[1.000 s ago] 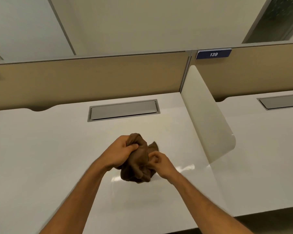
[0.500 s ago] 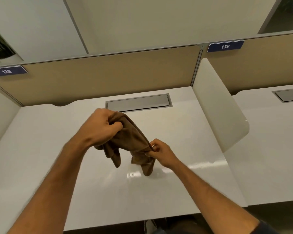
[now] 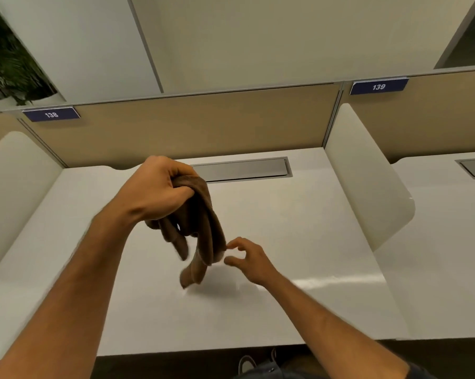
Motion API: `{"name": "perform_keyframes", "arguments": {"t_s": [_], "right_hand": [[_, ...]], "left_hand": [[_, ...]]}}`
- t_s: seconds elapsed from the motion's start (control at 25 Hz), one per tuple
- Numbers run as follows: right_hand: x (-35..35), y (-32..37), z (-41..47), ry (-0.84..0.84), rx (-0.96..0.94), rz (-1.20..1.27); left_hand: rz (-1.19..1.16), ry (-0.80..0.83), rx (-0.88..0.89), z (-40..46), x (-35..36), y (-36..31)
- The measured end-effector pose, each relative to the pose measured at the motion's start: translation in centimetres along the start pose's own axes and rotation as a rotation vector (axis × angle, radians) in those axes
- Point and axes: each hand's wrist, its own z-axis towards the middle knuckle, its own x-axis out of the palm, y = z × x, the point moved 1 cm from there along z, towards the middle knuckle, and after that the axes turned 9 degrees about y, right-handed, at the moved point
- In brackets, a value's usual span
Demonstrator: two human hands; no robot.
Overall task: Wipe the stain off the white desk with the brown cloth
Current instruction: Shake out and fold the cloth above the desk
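My left hand (image 3: pixel 160 192) grips the cloth (image 3: pixel 201 231) bunched, hanging above the surface (image 3: pixel 299 236), its low end near the top. My right hand (image 3: pixel 247 259) is beside it, fingers loosely spread, holding nothing.

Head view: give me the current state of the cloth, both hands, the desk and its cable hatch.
brown cloth: bunched, hanging from the left hand, lowest end at the desk surface
left hand: grips the cloth's top
right hand: open beside the cloth
white desk: stain not discernible
cable hatch: closed
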Motion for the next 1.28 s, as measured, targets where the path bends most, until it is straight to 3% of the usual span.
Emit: {"name": "perform_keyframes", "arguments": {"t_s": [0.12, 0.36, 0.6, 0.72, 0.88, 1.04, 1.12, 1.28], "right_hand": [[-1.4, 1.0, 1.0, -0.084, 0.022, 0.058], [0.0, 2.8, 2.6, 0.190, -0.043, -0.213], [0.8, -0.2, 1.0, 0.158, 0.087, -0.177], [-1.4, -0.5, 0.8, 0.057, 0.066, -0.144], [-9.7, -0.6, -0.3, -0.186, 0.013, -0.042], [-18.8, 1.6, -1.9, -0.393, -0.009, -0.259], [-22.1, 3.3, -2.5, -0.340, 0.037, -0.375], [-25.9, 5.5, -4.7, -0.040, 0.202, -0.563]], "left_hand": [[-0.019, -0.118, 0.054, -1.2, -1.9, 0.1], [-0.099, -0.230, 0.114, -2.9, -3.6, 0.6], [-0.101, -0.316, 0.148, -3.2, -4.2, 1.5], [-0.078, -0.327, 0.130, -3.0, -4.1, 2.4], [0.142, -0.276, 0.006, -3.0, -5.1, 5.5], [0.204, -0.167, -0.201, -2.5, -4.5, 8.9], [0.193, -0.146, -0.255, -1.8, -3.8, 9.8], [0.162, -0.132, -0.284, -0.6, -3.8, 11.0]]}}
